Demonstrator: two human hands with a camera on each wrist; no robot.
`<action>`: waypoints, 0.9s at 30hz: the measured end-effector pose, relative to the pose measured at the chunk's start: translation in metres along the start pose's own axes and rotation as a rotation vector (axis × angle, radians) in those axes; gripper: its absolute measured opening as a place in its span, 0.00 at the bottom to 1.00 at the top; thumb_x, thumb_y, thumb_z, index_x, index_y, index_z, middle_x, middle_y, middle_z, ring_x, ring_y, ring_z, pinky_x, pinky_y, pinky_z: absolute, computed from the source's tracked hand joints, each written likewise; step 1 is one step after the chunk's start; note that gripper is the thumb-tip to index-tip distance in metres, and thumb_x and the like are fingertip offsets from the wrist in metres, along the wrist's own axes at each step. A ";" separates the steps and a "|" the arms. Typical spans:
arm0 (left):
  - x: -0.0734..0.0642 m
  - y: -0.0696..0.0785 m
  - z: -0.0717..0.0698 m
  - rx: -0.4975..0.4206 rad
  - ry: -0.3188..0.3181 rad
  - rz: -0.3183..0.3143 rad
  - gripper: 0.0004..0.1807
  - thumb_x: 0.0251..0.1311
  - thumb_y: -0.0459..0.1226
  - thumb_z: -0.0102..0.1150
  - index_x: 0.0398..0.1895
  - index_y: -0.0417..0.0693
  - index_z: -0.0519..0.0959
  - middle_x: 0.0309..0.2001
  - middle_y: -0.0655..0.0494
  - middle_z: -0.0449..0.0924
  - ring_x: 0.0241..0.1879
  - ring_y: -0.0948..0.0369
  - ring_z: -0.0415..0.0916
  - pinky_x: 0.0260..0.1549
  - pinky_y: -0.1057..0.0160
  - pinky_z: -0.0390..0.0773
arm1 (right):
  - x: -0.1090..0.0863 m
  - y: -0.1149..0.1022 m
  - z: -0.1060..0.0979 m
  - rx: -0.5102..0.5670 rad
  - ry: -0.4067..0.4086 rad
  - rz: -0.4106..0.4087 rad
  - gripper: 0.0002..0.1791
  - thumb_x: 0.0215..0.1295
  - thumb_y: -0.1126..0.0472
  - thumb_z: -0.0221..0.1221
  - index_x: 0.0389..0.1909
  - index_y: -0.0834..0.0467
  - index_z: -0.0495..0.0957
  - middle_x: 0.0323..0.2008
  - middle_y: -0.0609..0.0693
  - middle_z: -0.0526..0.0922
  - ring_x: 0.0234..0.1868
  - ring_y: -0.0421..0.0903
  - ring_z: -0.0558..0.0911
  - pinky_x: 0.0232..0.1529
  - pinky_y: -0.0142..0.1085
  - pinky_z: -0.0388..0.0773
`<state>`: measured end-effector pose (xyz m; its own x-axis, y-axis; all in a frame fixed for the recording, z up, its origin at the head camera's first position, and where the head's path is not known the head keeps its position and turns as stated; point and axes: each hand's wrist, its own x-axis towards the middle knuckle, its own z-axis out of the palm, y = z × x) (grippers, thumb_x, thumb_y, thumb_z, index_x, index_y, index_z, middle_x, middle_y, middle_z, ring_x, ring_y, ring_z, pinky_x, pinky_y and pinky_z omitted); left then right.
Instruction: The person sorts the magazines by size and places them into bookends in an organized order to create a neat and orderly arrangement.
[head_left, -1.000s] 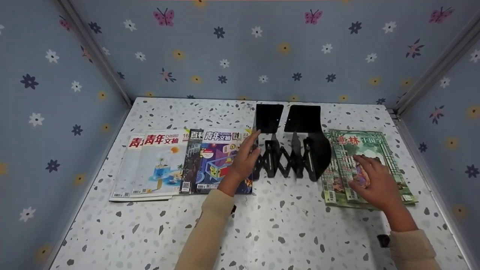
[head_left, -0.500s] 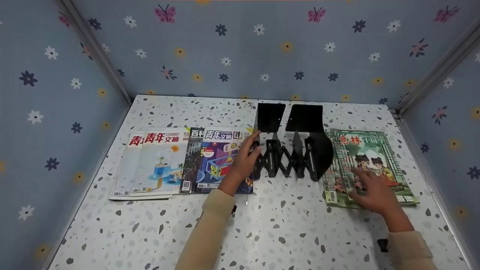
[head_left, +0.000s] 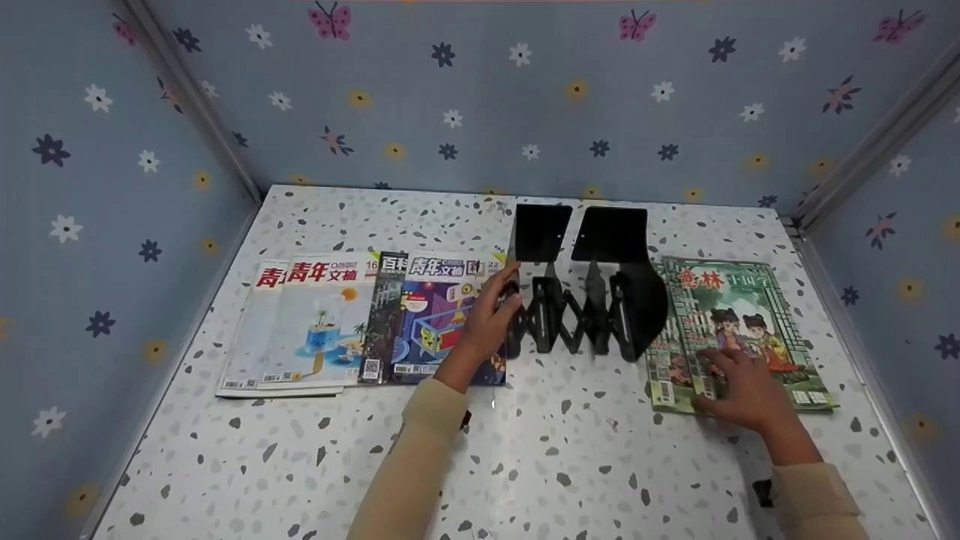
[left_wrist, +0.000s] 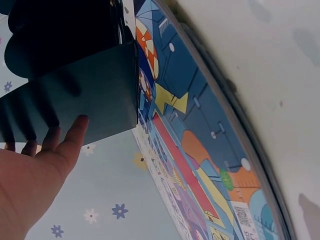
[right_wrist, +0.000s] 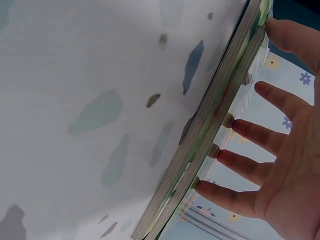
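Near the middle of the table stands a black expandable bookend [head_left: 615, 234] with folding crossed bars. My left hand [head_left: 489, 319] lies against its left end; in the left wrist view the straight fingers [left_wrist: 75, 132] touch the flat black panel [left_wrist: 107, 92]. Beneath that hand is a purple magazine [head_left: 431, 319]. At the right, my right hand [head_left: 754, 390] is over the lower part of a green magazine [head_left: 750, 300], which overlaps another green magazine [head_left: 664, 382]. Seen from the right wrist, the fingers [right_wrist: 260, 135] are spread, with their tips at the glossy cover above the page edges [right_wrist: 220, 110].
On the left, a row of overlapping magazines includes a white one [head_left: 319, 315] with a blue ice-lolly picture and a dark one [head_left: 382, 322]. The speckled white table [head_left: 562, 450] is bounded by flower-patterned walls [head_left: 480, 97] at the back and sides.
My right hand has moved down the green magazine toward its near edge, uncovering the two cartoon figures on the cover. The left hand stays at the bookend.
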<state>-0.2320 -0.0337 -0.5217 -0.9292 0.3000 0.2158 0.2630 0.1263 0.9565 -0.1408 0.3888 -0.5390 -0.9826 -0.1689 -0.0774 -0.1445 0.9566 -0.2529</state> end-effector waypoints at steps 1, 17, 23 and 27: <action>0.000 0.000 0.000 -0.009 -0.002 -0.001 0.28 0.74 0.44 0.40 0.75 0.53 0.55 0.75 0.53 0.52 0.74 0.54 0.50 0.69 0.44 0.55 | 0.000 0.000 0.000 -0.002 0.003 -0.001 0.43 0.50 0.38 0.67 0.66 0.52 0.67 0.62 0.67 0.68 0.58 0.73 0.67 0.41 0.68 0.70; -0.007 0.018 -0.004 -0.137 -0.032 -0.042 0.28 0.74 0.35 0.38 0.75 0.42 0.52 0.76 0.43 0.46 0.74 0.42 0.48 0.68 0.42 0.57 | 0.006 0.003 0.000 -0.005 -0.024 0.008 0.47 0.49 0.38 0.66 0.71 0.45 0.62 0.56 0.67 0.70 0.44 0.66 0.72 0.26 0.50 0.68; -0.011 0.031 -0.005 -0.120 -0.012 -0.019 0.28 0.73 0.34 0.40 0.74 0.38 0.53 0.75 0.41 0.49 0.74 0.45 0.48 0.69 0.43 0.55 | 0.010 -0.001 -0.005 0.044 -0.053 -0.034 0.41 0.53 0.48 0.65 0.70 0.47 0.64 0.57 0.67 0.68 0.26 0.50 0.72 0.22 0.41 0.63; -0.011 0.030 -0.004 -0.124 0.002 -0.010 0.28 0.72 0.33 0.40 0.74 0.38 0.54 0.74 0.41 0.50 0.74 0.46 0.49 0.69 0.43 0.54 | 0.012 -0.003 -0.006 0.079 -0.101 -0.015 0.38 0.55 0.55 0.60 0.69 0.49 0.63 0.61 0.68 0.63 0.15 0.46 0.67 0.17 0.40 0.60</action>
<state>-0.2145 -0.0370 -0.4944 -0.9323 0.2971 0.2062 0.2194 0.0113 0.9756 -0.1530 0.3855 -0.5333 -0.9631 -0.2095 -0.1690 -0.1451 0.9329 -0.3296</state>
